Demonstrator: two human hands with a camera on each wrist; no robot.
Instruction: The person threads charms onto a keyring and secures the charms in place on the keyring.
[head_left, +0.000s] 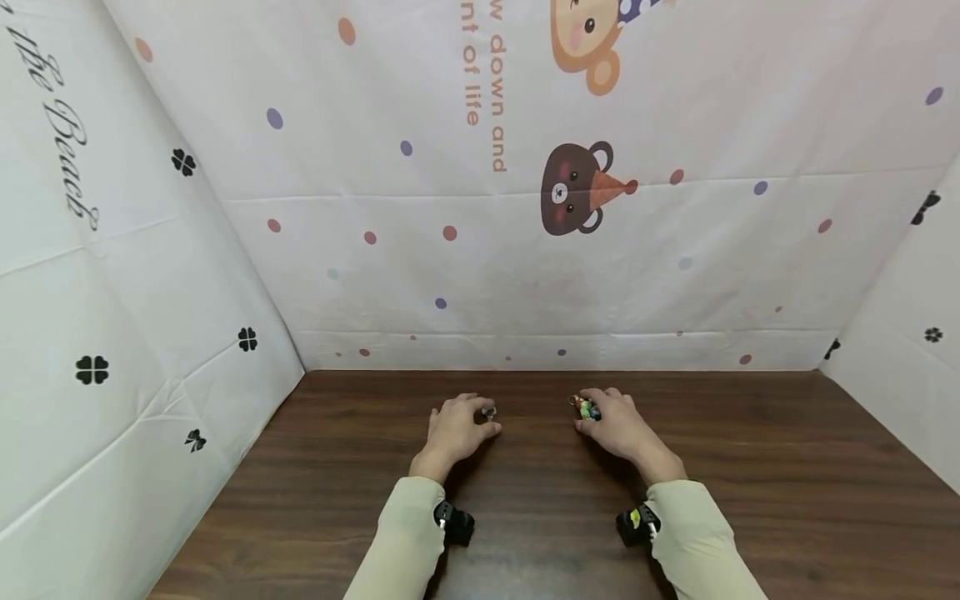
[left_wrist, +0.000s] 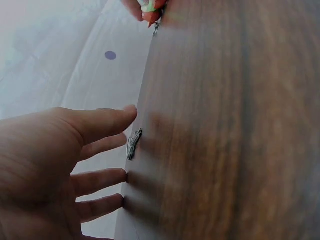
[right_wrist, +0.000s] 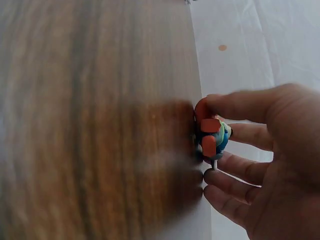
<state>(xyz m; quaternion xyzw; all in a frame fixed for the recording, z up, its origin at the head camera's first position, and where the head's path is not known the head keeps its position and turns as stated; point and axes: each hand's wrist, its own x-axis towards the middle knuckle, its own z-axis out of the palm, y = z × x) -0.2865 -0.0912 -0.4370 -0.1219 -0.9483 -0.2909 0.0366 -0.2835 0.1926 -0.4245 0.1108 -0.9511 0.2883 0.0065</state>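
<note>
My left hand [head_left: 453, 429] rests low over the table [head_left: 525, 500], thumb and fingers apart around a small silvery metal object [head_left: 489, 412]. In the left wrist view, gaps show between the fingertips and this metal object [left_wrist: 134, 144]; its exact kind is unclear. To the right, my right hand [head_left: 618, 425] holds a colourful figurine keychain [head_left: 585, 407] at the tabletop. The right wrist view shows the thumb against a red part of the figurine [right_wrist: 210, 126], fingers curled at its other side, partly hidden. A thin metal ring [head_left: 572, 400] sticks out at its left.
A white printed cloth [head_left: 480, 275] rises along the table's back edge, and similar cloths [head_left: 150, 400] stand at both sides. Both wrists carry a small black device [head_left: 456, 523] below beige sleeves. Brown wood lies between the two hands.
</note>
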